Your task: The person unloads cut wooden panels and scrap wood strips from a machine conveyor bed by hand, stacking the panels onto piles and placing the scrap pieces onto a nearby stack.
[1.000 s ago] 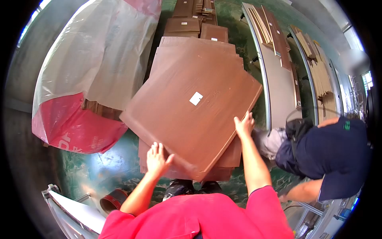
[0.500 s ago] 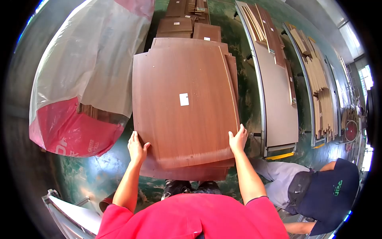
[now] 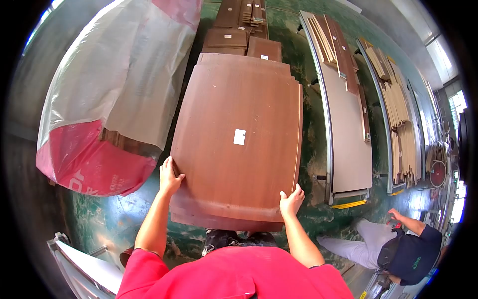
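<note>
A large brown panel [image 3: 224,164] with a white label [image 3: 239,137] lies on top of a stack of similar panels, nearly square with it. My left hand [image 3: 171,177] grips the panel's left edge near its front corner, thumb on the upper face. At the right edge, close to the front corner, my right hand [image 3: 292,202] holds the same panel, with its thumb on top. The fingers beneath the edges are partly hidden. Lower panels of the stack [image 3: 226,221] show at the front.
Plastic-wrapped goods [image 3: 114,74] stand left. Smaller brown panels [image 3: 226,39] lie beyond the stack. Roller racks [image 3: 348,164] with boards [image 3: 401,109] stand right. A co-worker [image 3: 408,251] is at the lower right. A metal frame with a white sheet [image 3: 92,264] is lower left.
The top panel has turned from a diagonal position to line up with the stack, then shifted slightly toward me. Both hands moved with its edges. The co-worker has moved farther off, to the lower right.
</note>
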Demonstrator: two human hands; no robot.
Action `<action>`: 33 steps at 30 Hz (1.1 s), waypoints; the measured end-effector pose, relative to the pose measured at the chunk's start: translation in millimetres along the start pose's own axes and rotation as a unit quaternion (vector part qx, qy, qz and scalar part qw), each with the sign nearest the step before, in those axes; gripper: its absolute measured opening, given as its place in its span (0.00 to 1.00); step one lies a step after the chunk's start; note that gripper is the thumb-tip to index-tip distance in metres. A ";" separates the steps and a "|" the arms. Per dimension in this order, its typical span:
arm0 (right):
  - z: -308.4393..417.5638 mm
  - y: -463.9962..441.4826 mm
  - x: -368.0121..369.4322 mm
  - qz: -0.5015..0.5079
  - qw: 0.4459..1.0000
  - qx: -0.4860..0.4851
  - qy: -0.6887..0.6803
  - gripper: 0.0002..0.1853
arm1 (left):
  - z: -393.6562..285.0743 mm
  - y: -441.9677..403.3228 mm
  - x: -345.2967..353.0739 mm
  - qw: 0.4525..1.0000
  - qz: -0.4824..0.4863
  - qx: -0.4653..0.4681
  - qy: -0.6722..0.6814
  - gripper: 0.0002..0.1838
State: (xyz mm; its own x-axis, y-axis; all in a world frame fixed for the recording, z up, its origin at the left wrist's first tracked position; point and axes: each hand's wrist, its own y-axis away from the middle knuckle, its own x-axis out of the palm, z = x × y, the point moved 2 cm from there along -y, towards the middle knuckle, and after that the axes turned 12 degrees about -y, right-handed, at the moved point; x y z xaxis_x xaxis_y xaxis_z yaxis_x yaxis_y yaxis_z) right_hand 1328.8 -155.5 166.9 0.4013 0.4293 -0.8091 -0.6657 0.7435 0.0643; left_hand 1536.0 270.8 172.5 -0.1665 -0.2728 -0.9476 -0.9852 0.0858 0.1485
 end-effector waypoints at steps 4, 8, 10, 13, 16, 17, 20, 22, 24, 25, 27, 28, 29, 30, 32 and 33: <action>-6.5 -10.8 1.1 0.022 1.000 -0.007 0.010 0.41 | 0.2 8.3 1.5 1.000 -0.002 -0.007 0.016 0.49; -10.5 -10.4 -1.8 0.031 0.999 -0.020 -0.011 0.41 | 12.6 16.3 0.2 1.000 0.007 -0.017 -0.002 0.47; -16.5 -8.3 -5.3 0.043 0.999 -0.027 -0.014 0.41 | 19.9 33.6 6.5 0.998 -0.039 -0.033 -0.035 0.38; -1.7 15.1 -21.8 0.029 0.995 -0.066 0.066 0.39 | 31.9 86.4 5.4 0.987 -0.117 -0.099 0.041 0.28; 0.9 46.4 -20.1 0.039 0.980 -0.192 0.028 0.33 | 29.9 187.6 -4.4 0.962 -0.173 -0.137 0.160 0.11; -1.8 58.8 -13.5 0.050 0.968 -0.245 0.000 0.33 | 35.9 223.6 5.8 0.966 -0.144 -0.137 0.168 0.13; -3.8 116.7 -2.0 0.126 0.921 -0.366 -0.053 0.30 | 45.1 358.7 54.1 0.958 0.014 -0.257 0.123 0.23; -12.5 159.9 6.8 0.255 0.868 -0.406 -0.130 0.27 | 45.0 461.8 83.8 0.921 0.230 -0.290 0.120 0.35; -29.2 194.4 29.3 0.459 0.803 -0.355 -0.135 0.25 | 30.9 560.1 110.9 0.866 0.303 -0.378 0.121 0.42; -36.8 216.5 42.4 0.564 0.760 -0.306 -0.105 0.25 | 20.9 603.3 111.0 0.842 0.319 -0.403 0.164 0.44; -28.4 253.8 60.2 0.697 0.592 -0.387 0.118 0.27 | 9.9 674.7 152.5 0.814 0.275 -0.433 0.272 0.45; -21.4 267.0 72.3 0.745 0.501 -0.417 0.144 0.28 | 5.4 702.2 186.0 0.790 0.263 -0.445 0.330 0.45; -16.4 286.6 82.0 0.778 0.408 -0.445 0.172 0.29 | -1.8 722.7 190.9 0.748 0.235 -0.493 0.378 0.46; -4.4 299.0 86.9 0.778 0.374 -0.471 0.184 0.28 | -17.1 728.6 176.3 0.663 0.196 -0.551 0.466 0.45; 19.7 330.3 107.3 0.748 0.334 -0.523 0.235 0.28 | -20.2 744.6 192.4 0.558 0.110 -0.606 0.556 0.46; 32.8 348.1 116.9 0.732 0.316 -0.546 0.257 0.28 | -5.8 753.1 253.3 0.570 0.093 -0.632 0.518 0.44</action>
State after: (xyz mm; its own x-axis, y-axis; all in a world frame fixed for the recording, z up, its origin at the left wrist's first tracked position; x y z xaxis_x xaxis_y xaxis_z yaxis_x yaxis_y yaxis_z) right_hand 1164.6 170.3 113.8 -0.8081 -0.4448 -0.3862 0.1655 -0.8006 0.5759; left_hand 751.6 260.8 45.9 0.4369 -0.8462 -0.3051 -0.0809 -0.3748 0.9236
